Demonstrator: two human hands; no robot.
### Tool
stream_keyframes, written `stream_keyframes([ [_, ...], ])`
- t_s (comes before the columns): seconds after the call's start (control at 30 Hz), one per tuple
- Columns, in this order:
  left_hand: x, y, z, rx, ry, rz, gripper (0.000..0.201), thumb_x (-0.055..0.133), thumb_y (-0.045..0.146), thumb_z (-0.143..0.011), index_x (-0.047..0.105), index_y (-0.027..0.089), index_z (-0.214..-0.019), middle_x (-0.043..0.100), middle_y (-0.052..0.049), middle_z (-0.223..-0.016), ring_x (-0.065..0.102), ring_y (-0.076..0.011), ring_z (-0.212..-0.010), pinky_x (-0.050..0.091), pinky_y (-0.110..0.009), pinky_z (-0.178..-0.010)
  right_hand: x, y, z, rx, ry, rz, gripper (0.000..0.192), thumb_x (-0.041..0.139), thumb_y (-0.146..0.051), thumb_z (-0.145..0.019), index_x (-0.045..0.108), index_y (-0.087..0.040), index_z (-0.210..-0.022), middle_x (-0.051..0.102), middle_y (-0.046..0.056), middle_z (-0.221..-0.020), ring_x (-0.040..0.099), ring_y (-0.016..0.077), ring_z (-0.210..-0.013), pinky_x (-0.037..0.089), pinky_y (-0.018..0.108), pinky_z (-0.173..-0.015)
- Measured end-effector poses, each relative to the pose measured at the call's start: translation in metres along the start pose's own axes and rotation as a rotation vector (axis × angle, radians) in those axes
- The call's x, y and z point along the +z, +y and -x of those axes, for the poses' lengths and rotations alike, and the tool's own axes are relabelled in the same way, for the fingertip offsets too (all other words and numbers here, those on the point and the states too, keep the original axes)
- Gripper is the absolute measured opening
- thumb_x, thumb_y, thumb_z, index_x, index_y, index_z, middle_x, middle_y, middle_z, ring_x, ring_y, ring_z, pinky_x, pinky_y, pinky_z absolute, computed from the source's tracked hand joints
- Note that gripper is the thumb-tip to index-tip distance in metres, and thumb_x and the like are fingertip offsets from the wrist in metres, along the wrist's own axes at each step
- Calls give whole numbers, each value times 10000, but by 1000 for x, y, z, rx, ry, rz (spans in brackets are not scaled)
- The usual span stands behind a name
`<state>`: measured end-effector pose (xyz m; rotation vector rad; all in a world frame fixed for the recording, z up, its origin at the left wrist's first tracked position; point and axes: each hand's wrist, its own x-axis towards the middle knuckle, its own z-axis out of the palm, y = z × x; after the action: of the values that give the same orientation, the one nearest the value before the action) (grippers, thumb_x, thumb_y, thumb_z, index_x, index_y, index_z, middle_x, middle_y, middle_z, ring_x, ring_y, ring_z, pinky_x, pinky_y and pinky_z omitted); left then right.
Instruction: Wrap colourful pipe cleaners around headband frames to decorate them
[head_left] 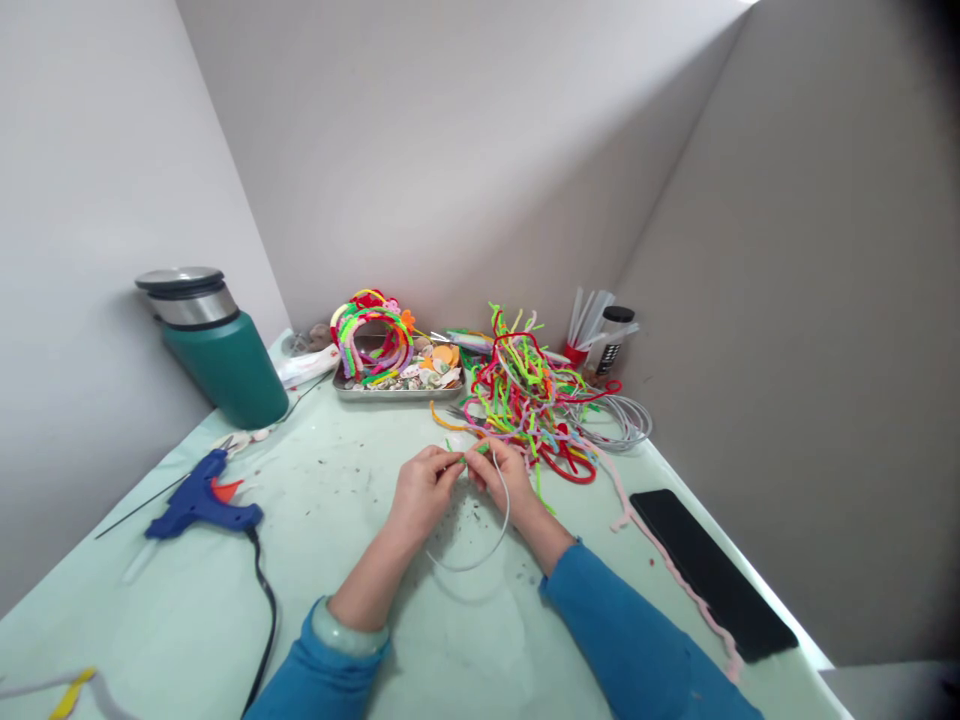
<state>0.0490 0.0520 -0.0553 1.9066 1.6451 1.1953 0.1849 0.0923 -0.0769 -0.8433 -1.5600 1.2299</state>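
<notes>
Centrally, green strand [484, 449]: we have it between our fingertips above the middle of the bench [322, 560], short of the heaped colours; much of it is hidden by our fingers.
Left hand [424, 490]: we pinch the strand between thumb and fingers, with a green tip showing just beyond the knuckles; a pale green bangle [349, 632] circles this wrist.
Right hand [501, 478]: we pinch the strand here too, narrow, our fingertips meeting those of the left.
Pale cord [504, 532]: from the right hand it bows down towards us and curves round to near the left wrist.
Fuzzy pile [517, 385]: just beyond our hands, we see tangled red, lime, pink and orange stems.
Grey coil [634, 425]: it lies in loops beside the pile, on its right.
Metal tray [397, 395]: left of the pile, it bears colourful hoops [373, 340] and small cutouts [444, 362].
Dark-lidded jar [613, 340]: it stands behind the pile, near clear sticks [587, 318].
Black slab [712, 575]: it lies flat on our right, a pink strand [671, 565] along its edge.
Blue glue gun [199, 502]: it lies on our left, well apart from our hands, its black cable [268, 600] trailing towards us.
Green bottle [232, 370]: it stands behind the gun.
</notes>
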Motion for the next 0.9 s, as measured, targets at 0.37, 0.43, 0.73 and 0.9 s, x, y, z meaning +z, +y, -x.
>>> stream_keyframes([
  [0.37, 1, -5, 0, -117, 19, 79, 208, 485, 288, -799, 650, 162, -797, 649, -21, -709, 556, -124, -640, 391, -213, -603, -1, -1, 0, -15, -42, -4, 133, 502, -299, -817, 547, -176, -836, 452, -44, -561, 422, 92, -503, 342, 206, -484],
  [0.43, 1, -5, 0, -120, 19, 110, 220, 483, 304, -799, 646, 159, -777, 635, -11, -669, 543, -118, -612, 384, -208, -585, -1, 2, -2, -21, -46, -9, 129, 472, -246, -811, 564, -177, -870, 468, -37, -583, 427, 96, -520, 350, 207, -498],
  [0.73, 2, -4, 0, -170, 14, 275, 232, 520, 328, -772, 665, 151, -811, 666, -24, -723, 565, -131, -654, 412, -208, -617, 5, -7, 1, -54, -90, 171, 98, 522, -221, -784, 591, -157, -758, 509, -23, -607, 472, 108, -583, 380, 220, -567],
  [0.9, 2, -5, -1, -237, 34, 330, 257, 552, 376, -742, 657, 143, -770, 657, -19, -682, 559, -125, -610, 405, -201, -565, 4, -6, 1, -39, -99, 206, 133, 532, -272, -800, 599, -164, -760, 499, -32, -582, 447, 99, -541, 358, 207, -520],
])
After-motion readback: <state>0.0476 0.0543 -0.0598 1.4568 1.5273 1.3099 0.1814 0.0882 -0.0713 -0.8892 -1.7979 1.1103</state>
